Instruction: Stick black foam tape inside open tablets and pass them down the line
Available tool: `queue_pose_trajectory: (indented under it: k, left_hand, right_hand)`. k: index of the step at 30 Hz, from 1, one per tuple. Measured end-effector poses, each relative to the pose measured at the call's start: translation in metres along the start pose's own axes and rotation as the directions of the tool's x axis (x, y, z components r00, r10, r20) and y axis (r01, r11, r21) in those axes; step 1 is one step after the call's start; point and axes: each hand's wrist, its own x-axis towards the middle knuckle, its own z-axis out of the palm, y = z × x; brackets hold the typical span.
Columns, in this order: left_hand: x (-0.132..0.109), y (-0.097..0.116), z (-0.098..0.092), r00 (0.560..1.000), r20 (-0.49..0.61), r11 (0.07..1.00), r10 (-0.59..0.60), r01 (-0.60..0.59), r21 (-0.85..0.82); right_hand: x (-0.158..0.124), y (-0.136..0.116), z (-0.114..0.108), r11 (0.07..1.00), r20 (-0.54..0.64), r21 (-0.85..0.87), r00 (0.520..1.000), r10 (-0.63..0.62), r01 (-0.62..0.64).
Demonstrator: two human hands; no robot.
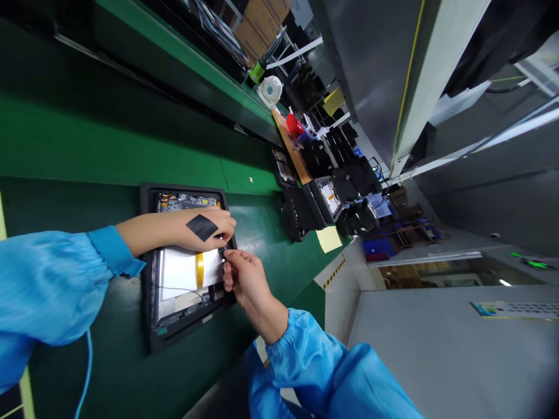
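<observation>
An opened tablet (183,273) lies in a black tray (148,326) on the green bench, showing a white battery with a yellow strip and a circuit board. My left hand (205,228) rests over the tablet with a black square patch stuck to its back; its fingers are curled at the right edge. My right hand (244,276) meets it there, fingers pinched on a small dark part at the tablet's edge that I cannot make out. Both arms wear blue sleeves.
The green bench (109,145) carries more black trays and tablets (323,201), a yellow note (328,238), a red bottle (294,125), a small white fan (271,90). Cardboard boxes (262,23) stand further along. A blue cord (85,372) hangs by my left sleeve.
</observation>
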Motion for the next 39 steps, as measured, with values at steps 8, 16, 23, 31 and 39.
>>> queue_pose_trajectory:
  k: [8,16,23,31,39]
  left_hand:
    - [0.004,0.003,0.003,0.999,-0.037,0.998,0.017,-0.015,0.055]
    - [0.007,0.000,0.011,0.997,-0.066,0.996,0.039,-0.033,0.085]
    - [0.009,0.007,0.011,0.999,-0.004,0.977,-0.050,0.050,0.207]
    - [0.005,-0.001,0.008,1.000,-0.029,0.999,0.010,-0.009,0.032]
    - [-0.006,-0.008,-0.008,0.996,0.059,0.997,0.074,-0.072,-0.020]
  right_hand:
    - [0.001,-0.005,-0.001,0.994,-0.026,-0.108,0.999,0.029,-0.032]
    - [0.011,-0.026,-0.008,0.917,0.029,-0.375,0.987,0.160,-0.138]
    - [0.025,-0.038,-0.012,0.799,0.116,-0.591,0.969,0.218,-0.110]
    - [0.022,-0.046,-0.033,0.472,0.249,-0.853,0.969,-0.009,0.223]
    - [-0.015,0.005,-0.052,-0.033,0.657,-0.695,0.615,-0.436,0.718]
